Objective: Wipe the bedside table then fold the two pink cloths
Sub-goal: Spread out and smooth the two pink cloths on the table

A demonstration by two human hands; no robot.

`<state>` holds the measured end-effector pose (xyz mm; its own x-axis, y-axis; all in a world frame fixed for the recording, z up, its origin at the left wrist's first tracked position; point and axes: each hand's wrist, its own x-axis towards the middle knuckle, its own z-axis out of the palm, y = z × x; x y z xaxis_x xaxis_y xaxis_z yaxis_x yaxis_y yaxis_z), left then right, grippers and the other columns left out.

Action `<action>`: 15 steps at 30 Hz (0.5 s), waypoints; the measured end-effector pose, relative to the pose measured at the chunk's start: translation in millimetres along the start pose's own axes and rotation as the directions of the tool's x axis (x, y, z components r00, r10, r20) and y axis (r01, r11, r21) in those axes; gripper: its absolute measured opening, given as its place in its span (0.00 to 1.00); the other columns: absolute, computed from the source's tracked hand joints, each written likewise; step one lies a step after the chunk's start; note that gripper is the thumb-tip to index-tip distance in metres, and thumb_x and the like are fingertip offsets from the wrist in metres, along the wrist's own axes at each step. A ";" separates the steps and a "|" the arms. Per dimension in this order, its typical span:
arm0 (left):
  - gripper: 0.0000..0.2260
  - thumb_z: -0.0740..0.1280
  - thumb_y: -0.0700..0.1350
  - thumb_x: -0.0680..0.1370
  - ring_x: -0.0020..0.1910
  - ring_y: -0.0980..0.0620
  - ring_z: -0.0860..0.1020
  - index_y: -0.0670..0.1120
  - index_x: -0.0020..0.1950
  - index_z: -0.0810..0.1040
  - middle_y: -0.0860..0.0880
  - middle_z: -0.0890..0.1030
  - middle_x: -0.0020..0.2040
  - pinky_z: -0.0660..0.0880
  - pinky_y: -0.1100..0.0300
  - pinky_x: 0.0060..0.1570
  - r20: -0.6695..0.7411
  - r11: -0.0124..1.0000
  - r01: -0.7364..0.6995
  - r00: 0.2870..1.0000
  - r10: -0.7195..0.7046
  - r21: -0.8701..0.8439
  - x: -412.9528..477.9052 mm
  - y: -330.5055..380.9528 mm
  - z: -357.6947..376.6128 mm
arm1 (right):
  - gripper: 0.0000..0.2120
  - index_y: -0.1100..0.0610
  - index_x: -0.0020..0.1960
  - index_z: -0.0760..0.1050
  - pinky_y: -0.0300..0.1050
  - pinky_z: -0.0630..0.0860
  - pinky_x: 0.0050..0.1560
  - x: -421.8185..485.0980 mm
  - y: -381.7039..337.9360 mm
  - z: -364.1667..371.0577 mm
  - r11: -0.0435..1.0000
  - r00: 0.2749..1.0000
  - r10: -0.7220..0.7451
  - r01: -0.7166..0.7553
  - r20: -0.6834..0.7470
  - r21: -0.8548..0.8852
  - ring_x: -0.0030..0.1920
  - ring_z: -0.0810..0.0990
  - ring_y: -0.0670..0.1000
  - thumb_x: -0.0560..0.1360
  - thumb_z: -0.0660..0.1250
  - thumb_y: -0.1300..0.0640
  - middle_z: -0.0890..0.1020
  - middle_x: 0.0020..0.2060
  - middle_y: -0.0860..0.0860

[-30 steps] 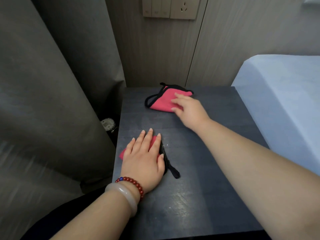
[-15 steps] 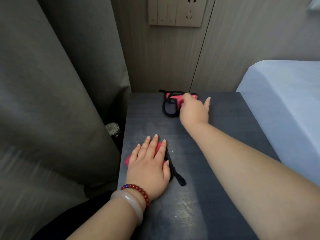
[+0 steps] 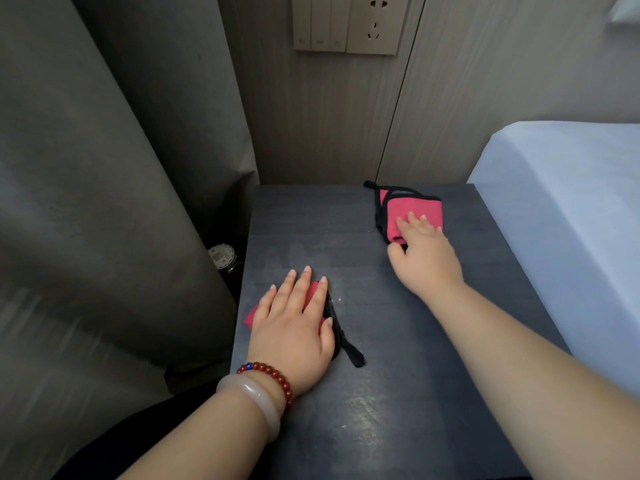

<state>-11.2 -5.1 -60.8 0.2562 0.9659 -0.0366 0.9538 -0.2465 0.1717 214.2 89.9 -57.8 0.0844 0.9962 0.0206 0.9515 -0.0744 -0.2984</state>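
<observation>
The dark bedside table (image 3: 398,358) fills the middle of the view. My left hand (image 3: 294,327) lies flat, fingers spread, on a pink cloth with black trim (image 3: 313,292) near the table's left edge; a black strap sticks out to the right of my palm. A second pink cloth (image 3: 419,206), also edged in black, lies at the table's back right. My right hand (image 3: 426,251) presses on it with fingers on top and thumb at its near edge.
A bed with a pale blue sheet (image 3: 561,202) borders the table on the right. A grey curtain (image 3: 86,202) hangs on the left. A wood-panelled wall with a socket panel (image 3: 346,26) stands behind. A small round object (image 3: 221,254) sits in the gap at the left.
My right hand has slid the far cloth along the back of the table from the middle toward the right. My left hand has stayed on the near cloth.
</observation>
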 end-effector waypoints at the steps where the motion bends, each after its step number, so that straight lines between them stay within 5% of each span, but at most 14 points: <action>1: 0.30 0.41 0.58 0.77 0.78 0.50 0.46 0.54 0.79 0.49 0.50 0.47 0.80 0.41 0.51 0.75 0.006 1.000 0.004 1.000 -0.004 0.002 0.7 0.5 -1.8 | 0.29 0.53 0.77 0.56 0.52 0.45 0.76 -4.7 -2.1 1.9 1.000 1.000 0.002 -0.002 0.003 -0.018 0.78 0.50 0.52 0.79 0.53 0.45 0.54 0.78 0.51; 4: 0.30 0.44 0.60 0.79 0.77 0.48 0.37 0.52 0.79 0.42 0.48 0.39 0.79 0.37 0.46 0.74 0.021 0.998 0.055 0.998 -0.056 0.043 -2.6 8.6 -10.0 | 0.34 0.50 0.79 0.44 0.54 0.41 0.76 -16.9 -4.9 10.5 0.996 0.998 0.032 -0.027 0.056 -0.088 0.78 0.41 0.51 0.78 0.43 0.34 0.44 0.78 0.48; 8: 0.38 0.47 0.67 0.77 0.77 0.45 0.34 0.48 0.79 0.40 0.45 0.36 0.79 0.36 0.44 0.74 0.080 0.987 0.162 0.983 -0.163 0.021 -7.1 24.4 -10.4 | 0.36 0.49 0.78 0.40 0.53 0.40 0.76 -19.0 -6.0 18.2 0.990 0.997 0.039 -0.030 0.062 -0.136 0.77 0.40 0.50 0.77 0.39 0.32 0.42 0.78 0.47; 12: 0.29 0.49 0.57 0.81 0.77 0.44 0.37 0.47 0.80 0.46 0.45 0.41 0.80 0.37 0.44 0.74 0.140 0.991 0.131 0.981 -0.133 0.019 15.7 22.0 -9.2 | 0.32 0.49 0.78 0.41 0.52 0.41 0.76 -15.4 7.5 16.0 0.990 0.997 0.052 -0.044 0.059 -0.137 0.77 0.41 0.49 0.79 0.40 0.36 0.44 0.78 0.46; 15: 0.21 0.49 0.49 0.83 0.78 0.45 0.45 0.46 0.76 0.61 0.46 0.51 0.80 0.40 0.43 0.75 0.124 0.994 0.083 0.990 -0.075 -0.065 44.1 23.8 -14.5 | 0.31 0.50 0.79 0.44 0.51 0.43 0.77 -16.4 23.7 12.8 0.986 0.994 0.105 -0.102 0.010 -0.133 0.78 0.43 0.51 0.80 0.41 0.38 0.46 0.78 0.49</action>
<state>20.6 32.7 -44.1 0.2016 0.9645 -0.1707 0.9596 -0.1596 0.2316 231.6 72.4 -77.4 0.1803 0.9834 -0.0207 0.9688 -0.1812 -0.1691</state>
